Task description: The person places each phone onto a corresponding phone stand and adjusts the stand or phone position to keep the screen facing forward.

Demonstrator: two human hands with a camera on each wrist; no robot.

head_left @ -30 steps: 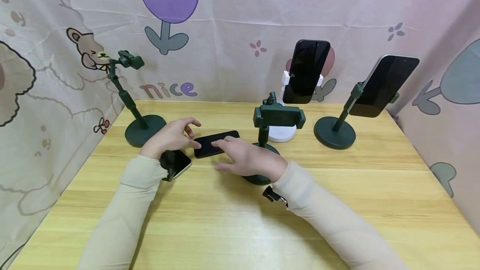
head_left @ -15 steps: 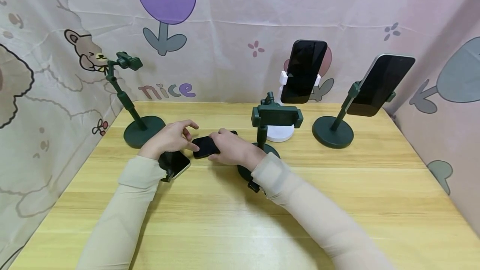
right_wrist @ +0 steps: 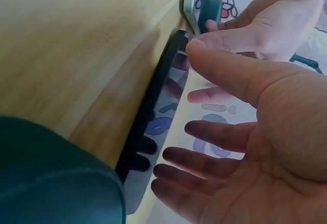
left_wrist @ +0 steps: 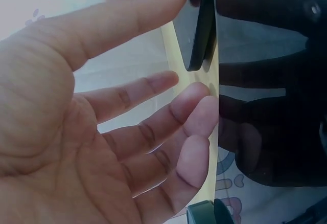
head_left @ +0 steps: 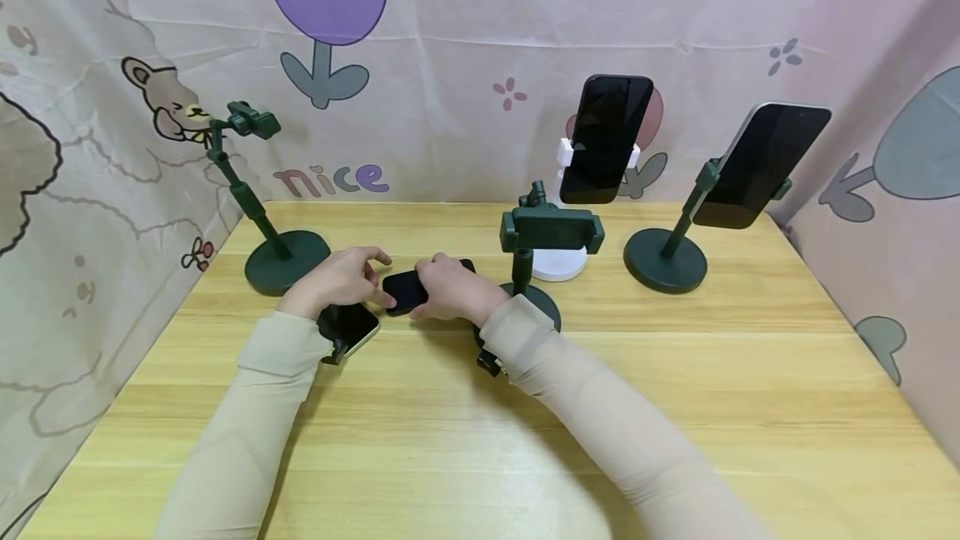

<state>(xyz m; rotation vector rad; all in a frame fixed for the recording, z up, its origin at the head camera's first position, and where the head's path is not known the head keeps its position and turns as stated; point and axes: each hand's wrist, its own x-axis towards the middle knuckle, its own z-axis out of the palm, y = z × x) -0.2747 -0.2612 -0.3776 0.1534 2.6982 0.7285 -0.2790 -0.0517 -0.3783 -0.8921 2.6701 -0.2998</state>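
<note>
A black phone [head_left: 402, 290] lies screen up on the wooden table, partly covered by my right hand [head_left: 456, 290]. That hand spans the phone from above, thumb by the near edge, fingers toward the far side. In the right wrist view its fingers [right_wrist: 204, 162] are spread and gently bent beside the phone's dark screen [right_wrist: 159, 116]. My left hand [head_left: 339, 277] hovers at the phone's left end, thumb tip close to its corner, fingers loosely curved around nothing. Below the left wrist lies a second phone [head_left: 358, 325] with a pale edge; its dark screen [left_wrist: 271, 132] mirrors the left hand.
A green phone stand [head_left: 288, 263] with an unfilled clamp stands at the left. Another green stand's clamp [head_left: 552, 230] rises right behind my right hand. Farther back, a white stand [head_left: 561, 265] bears a phone [head_left: 607, 140]; a green stand [head_left: 666, 261] at right bears another [head_left: 761, 165].
My right hand has moved left and farther over the black phone, covering more of its screen. The left hand has stayed nearly still, and the phones remain in place.
</note>
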